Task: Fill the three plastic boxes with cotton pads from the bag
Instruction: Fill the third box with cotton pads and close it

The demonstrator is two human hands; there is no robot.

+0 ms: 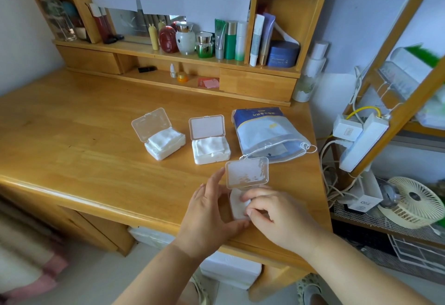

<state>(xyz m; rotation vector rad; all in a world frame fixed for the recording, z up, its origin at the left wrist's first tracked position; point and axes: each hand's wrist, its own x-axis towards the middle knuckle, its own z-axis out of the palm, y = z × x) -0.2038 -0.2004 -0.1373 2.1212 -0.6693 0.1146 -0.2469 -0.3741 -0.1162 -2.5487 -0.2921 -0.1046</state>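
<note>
Cotton pads (238,204) sit white and soft in the third plastic box (240,198), which rests near the front edge of the bench (72,136) with its clear lid (247,172) standing up on its hinge. The left hand (209,210) curves against the box's left side, fingers fairly straight with the forefinger reaching up by the lid, steadying it rather than gripping. The right hand (269,210) has its fingers curled down over the pads, apparently pinching or tucking them into the box; how tight the hold is cannot be told. Two other boxes, the left box (166,147) and the middle box (210,151), stand farther back, lids open, both packed full of white pads. The bag (267,133) lies flat just beyond the third box, mouth with drawstring toward the hands. The pads should be very light, limp and compressible, so a stack is best taken by its edges and pressed down flat. The boxes look thin, light and slippery, likely to skid unless held by the side walls, and the hinge seems fragile.
</note>
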